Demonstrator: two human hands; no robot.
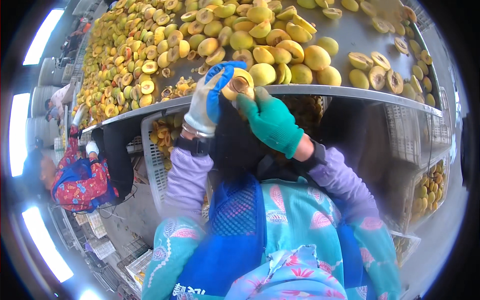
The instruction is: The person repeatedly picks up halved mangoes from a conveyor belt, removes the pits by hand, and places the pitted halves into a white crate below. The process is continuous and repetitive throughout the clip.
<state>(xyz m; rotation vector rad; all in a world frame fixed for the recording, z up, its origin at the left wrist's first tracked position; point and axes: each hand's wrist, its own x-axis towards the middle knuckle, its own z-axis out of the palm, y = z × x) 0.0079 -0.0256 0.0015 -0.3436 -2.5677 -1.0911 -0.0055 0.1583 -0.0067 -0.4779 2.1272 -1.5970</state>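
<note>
In front of me, at the near edge of a metal table [345, 90], my left hand [206, 97], in a white and blue glove, holds a yellow peach half [241, 80]. Its cut side with the hollow faces up. My right hand [274, 124], in a green knitted glove, is closed with thumb and fingers against the near side of that half. Whatever lies between those fingers is too small and covered to make out. Just beyond both hands, whole-looking and halved peaches [262, 74] lie close together, some with brown pits in them.
A big heap of peach halves [135, 65] covers the table's left side. Under the table stand a white crate [156, 165] with peach pieces and, at right, stacked crates [407, 132]. A co-worker [82, 182] in a red patterned top works at the same table, far left.
</note>
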